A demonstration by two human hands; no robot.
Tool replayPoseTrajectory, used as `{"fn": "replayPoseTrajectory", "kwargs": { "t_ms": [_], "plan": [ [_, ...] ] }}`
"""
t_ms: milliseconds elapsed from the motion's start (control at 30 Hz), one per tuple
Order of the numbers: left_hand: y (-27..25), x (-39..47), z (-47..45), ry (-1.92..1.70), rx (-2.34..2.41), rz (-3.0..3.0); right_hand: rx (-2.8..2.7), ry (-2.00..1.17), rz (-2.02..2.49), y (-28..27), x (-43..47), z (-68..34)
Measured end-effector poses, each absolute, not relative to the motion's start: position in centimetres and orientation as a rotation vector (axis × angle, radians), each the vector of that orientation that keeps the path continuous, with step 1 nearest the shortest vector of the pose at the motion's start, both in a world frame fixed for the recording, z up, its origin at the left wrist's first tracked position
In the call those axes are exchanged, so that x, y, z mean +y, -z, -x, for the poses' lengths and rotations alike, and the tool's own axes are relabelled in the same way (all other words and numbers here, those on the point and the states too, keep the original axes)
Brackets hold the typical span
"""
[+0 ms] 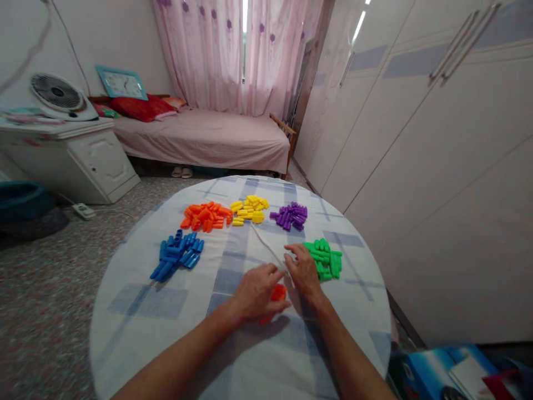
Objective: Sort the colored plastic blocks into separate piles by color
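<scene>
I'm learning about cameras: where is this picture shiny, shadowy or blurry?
Head view: white glare streaks the wardrobe; head view: a soft shadow falls on the tablecloth beneath the left hand; head view: the blue box, lower right, looks blurrier than the green pieces.

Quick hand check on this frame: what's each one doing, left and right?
Left hand: curled over an orange piece; grip cannot be told.
Right hand: half-bent beside the white cord; holding cannot be told.

A: What sat left?
B: Fan (58, 93) sat on white cabinet (97, 164); power strip (84, 211) lay on floor (62, 278).
A: Far side?
B: Bed (200, 133) stood before pink curtains (200, 61); slippers (177, 173) lay by its near edge.
A: And right?
B: Wardrobe (416, 139) lined that side.
</scene>
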State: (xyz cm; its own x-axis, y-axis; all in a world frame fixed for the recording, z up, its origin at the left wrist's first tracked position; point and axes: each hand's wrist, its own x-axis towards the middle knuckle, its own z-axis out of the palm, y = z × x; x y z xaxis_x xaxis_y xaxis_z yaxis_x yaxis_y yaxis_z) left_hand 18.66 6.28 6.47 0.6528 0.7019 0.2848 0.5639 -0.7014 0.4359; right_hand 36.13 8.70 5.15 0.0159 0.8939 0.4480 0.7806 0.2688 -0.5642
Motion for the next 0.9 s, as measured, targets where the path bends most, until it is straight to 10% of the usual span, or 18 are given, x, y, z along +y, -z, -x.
{"fn": "replayPoseTrajectory", "kwargs": {
  "t_ms": [900],
  "plan": [
    [-8.7,21.7,-8.8,-0.899,1.925,-2.421,-1.644,-0.428,1.456,-2.2,9.8,-35.7]
  ]
}}
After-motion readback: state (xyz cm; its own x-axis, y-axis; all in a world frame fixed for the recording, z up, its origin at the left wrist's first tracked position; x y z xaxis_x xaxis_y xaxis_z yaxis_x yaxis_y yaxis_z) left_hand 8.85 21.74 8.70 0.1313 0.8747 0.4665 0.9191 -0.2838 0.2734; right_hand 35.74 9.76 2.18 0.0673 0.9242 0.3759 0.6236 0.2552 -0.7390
